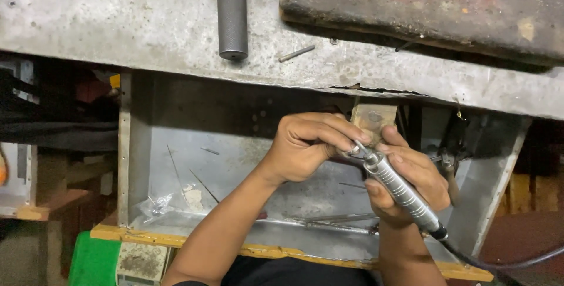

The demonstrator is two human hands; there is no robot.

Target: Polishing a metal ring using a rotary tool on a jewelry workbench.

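Note:
My right hand [411, 177] grips a silver knurled rotary handpiece [400, 192] with a black cable at its rear end. Its tip points up and left toward my left hand [308, 145]. My left hand pinches a small metal piece [351, 152] between fingers and thumb, right at the tool's tip. The piece is mostly hidden by my fingers. Both hands rest against a small wooden peg [373, 117] that sticks out from the bench edge, above an open metal tray [194, 174].
A grey metal bench top [117, 22] runs across the top, with a dark cylindrical rod [232, 13], a small pin [296, 53] and a worn dark slab [423, 4]. The tray holds thin wires, a plastic bag [155, 207] and long tools [335, 221]. A green object [94, 259] sits lower left.

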